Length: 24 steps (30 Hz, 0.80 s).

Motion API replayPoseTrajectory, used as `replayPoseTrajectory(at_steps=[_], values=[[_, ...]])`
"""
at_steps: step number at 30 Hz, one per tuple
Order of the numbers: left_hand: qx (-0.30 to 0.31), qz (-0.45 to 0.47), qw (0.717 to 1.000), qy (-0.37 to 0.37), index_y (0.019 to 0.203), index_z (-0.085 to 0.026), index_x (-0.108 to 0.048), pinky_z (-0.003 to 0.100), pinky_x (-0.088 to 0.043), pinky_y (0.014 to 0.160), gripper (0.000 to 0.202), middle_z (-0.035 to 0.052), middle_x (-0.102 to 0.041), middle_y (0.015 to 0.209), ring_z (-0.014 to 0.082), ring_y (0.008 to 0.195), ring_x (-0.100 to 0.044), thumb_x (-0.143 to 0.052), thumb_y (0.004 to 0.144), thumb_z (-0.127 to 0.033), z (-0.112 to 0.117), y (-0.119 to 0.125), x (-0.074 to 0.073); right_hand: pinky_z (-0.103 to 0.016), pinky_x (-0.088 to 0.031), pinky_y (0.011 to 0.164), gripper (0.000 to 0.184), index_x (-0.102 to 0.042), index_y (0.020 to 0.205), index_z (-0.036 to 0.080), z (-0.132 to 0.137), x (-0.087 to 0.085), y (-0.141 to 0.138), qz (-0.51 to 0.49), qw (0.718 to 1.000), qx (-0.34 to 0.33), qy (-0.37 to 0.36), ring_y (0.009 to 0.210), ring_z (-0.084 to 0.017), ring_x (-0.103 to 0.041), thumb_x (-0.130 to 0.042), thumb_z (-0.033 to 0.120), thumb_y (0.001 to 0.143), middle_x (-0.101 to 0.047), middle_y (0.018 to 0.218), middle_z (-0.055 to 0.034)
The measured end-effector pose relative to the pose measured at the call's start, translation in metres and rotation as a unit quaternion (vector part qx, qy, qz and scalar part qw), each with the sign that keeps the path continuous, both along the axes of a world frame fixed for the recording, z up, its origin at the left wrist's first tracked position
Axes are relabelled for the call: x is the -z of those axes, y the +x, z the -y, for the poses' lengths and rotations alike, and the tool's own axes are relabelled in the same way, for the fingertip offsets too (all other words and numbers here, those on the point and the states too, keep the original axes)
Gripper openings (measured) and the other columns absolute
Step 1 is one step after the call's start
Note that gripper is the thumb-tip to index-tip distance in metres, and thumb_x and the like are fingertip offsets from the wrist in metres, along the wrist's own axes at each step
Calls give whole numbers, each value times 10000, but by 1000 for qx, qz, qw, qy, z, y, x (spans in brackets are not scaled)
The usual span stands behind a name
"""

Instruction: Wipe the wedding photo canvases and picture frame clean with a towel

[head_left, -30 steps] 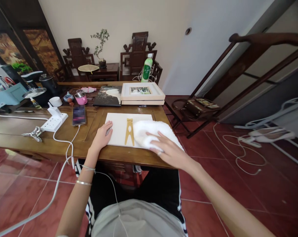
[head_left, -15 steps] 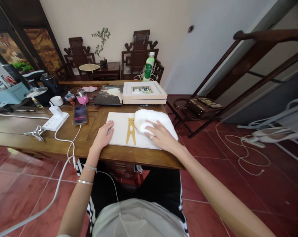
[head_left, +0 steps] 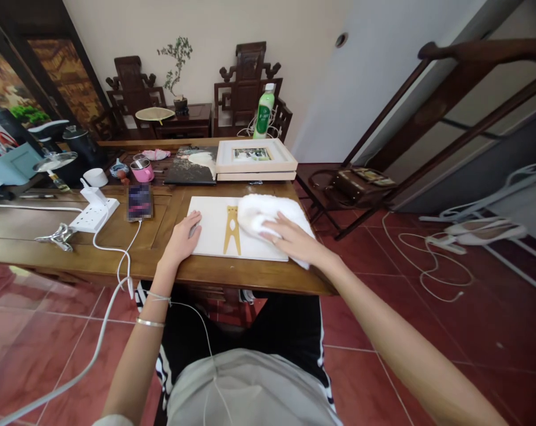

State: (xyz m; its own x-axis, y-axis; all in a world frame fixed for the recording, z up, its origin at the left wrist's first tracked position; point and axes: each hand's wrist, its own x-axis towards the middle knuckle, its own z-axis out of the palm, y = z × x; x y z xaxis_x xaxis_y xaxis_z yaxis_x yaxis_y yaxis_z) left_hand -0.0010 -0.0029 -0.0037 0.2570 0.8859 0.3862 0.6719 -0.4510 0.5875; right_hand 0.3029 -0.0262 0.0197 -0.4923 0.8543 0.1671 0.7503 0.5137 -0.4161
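A white panel [head_left: 210,228] lies flat on the wooden table [head_left: 117,260] in front of me, with a gold stand piece [head_left: 231,231] across its middle. My left hand [head_left: 182,235] rests on the panel's left edge, fingers laid flat. My right hand [head_left: 292,239] presses fingers-down on a white cloth [head_left: 261,213] that covers the panel's right part.
Behind the panel lie stacked white picture frames [head_left: 254,160] and a dark picture [head_left: 192,165]. A phone [head_left: 139,201], a power strip [head_left: 94,214], a metal clip [head_left: 57,235] and a pink cup [head_left: 142,171] sit to the left. A green bottle [head_left: 263,118] stands behind; cables [head_left: 428,260] cross the floor.
My right hand has slid the cloth from the panel's near right corner up and leftward toward the gold piece. My left hand has stayed on the panel's edge.
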Motion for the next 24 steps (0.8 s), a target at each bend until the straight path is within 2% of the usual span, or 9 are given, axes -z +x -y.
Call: replayPoseTrajectory(at_steps=[2, 4, 7, 9, 11, 17, 19, 21, 24], values=[[1, -2, 1000, 0, 1198, -113, -634, 415, -342, 1136, 384, 133, -574, 1348, 243, 1315, -478, -463, 886, -256, 0, 0, -1, -579, -205, 1145, 358, -609, 1183, 202, -36, 7, -6, -3, 999, 29, 26, 1311, -308, -450, -379, 350, 952, -588, 1335, -87], [0, -4, 1000, 0, 1196, -102, -634, 411, -341, 1136, 385, 143, -572, 1347, 242, 1314, -480, -465, 886, -256, 0, -1, -2, -568, -193, 1145, 359, -606, 1180, 187, -63, 10, -12, -3, 997, 57, 48, 1296, -302, -465, -369, 338, 956, -571, 1353, -104], [-3, -6, 1000, -2, 1198, -109, -633, 414, -341, 1137, 383, 139, -571, 1349, 241, 1313, -481, -467, 886, -257, 0, -1, -2, -573, -218, 1125, 342, -611, 1153, 191, -76, 9, -18, 0, 994, 74, 75, 1299, -299, -460, -361, 318, 957, -559, 1364, -111], [-4, -6, 1000, -1, 1201, -115, -632, 414, -343, 1137, 384, 133, -572, 1349, 241, 1312, -482, -466, 887, -260, 0, 0, -2, -577, -232, 1115, 319, -619, 1120, 191, -66, 9, -18, 7, 994, 63, 89, 1309, -295, -449, -370, 295, 950, -563, 1358, -121], [-3, -5, 1000, 0, 1201, -108, -633, 411, -343, 1138, 389, 137, -573, 1347, 245, 1311, -483, -466, 887, -263, 0, 0, -1, -578, -241, 1112, 293, -626, 1083, 185, -43, 8, -17, 11, 994, 38, 98, 1322, -290, -437, -384, 272, 942, -574, 1341, -137], [-7, 2, 1000, 0, 1204, -132, -635, 430, -344, 1135, 383, 115, -582, 1343, 244, 1313, -482, -463, 883, -251, 1, 2, 0, -563, -217, 1148, 242, -644, 954, 211, 59, -10, -7, 5, 996, -59, 61, 1357, -256, -397, -403, 236, 942, -534, 1389, -120], [-6, 0, 1000, 0, 1203, -131, -636, 433, -346, 1133, 383, 116, -582, 1343, 248, 1312, -482, -462, 882, -249, 1, 1, 0, -552, -232, 1154, 244, -655, 970, 229, 82, -19, -1, 7, 996, -86, 29, 1368, -258, -378, -414, 243, 942, -518, 1410, -88], [-6, -2, 1000, 1, 1202, -121, -636, 426, -347, 1133, 387, 125, -580, 1343, 249, 1311, -483, -460, 883, -250, 1, 1, 0, -544, -265, 1148, 259, -665, 1020, 251, 89, -25, 4, 13, 995, -99, -3, 1380, -275, -353, -418, 273, 944, -509, 1421, -52], [-7, -2, 1000, 5, 1199, -97, -635, 415, -345, 1135, 394, 146, -575, 1344, 250, 1309, -485, -456, 885, -255, 1, 1, 0, -545, -313, 1124, 303, -655, 1111, 268, 68, -23, 9, 18, 995, -87, -40, 1386, -305, -332, -408, 330, 948, -538, 1395, -23]])
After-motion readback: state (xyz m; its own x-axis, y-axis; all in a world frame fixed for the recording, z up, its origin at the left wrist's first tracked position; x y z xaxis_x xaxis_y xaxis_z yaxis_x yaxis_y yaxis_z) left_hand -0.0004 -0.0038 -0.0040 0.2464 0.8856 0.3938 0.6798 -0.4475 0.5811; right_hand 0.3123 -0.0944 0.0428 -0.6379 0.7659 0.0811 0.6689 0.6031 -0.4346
